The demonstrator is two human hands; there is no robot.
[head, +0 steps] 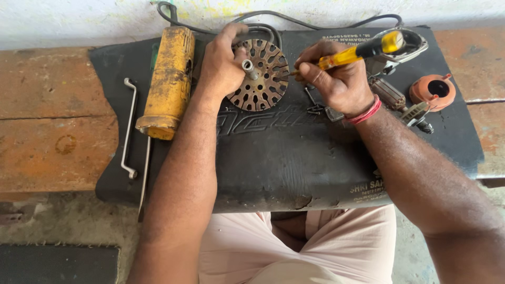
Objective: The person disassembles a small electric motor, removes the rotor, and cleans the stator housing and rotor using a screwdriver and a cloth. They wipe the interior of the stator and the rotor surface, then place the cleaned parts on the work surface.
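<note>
a black rubber mat (284, 163) is spread over the bench. near its far edge a yellow tool body (169, 81) is laid — beside it, a slotted metal disc (261, 76) is gripped by the left hand (223, 66), while a yellow-handled screwdriver (350, 55) is clasped in the closed right hand (336, 79), tip at the disc's rim.

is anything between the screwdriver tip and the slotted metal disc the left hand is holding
Nothing visible. The right hand holds the yellow screwdriver with its tip right at the rim of the disc, which the left hand steadies on the black mat. The gap there looks bare.
</note>
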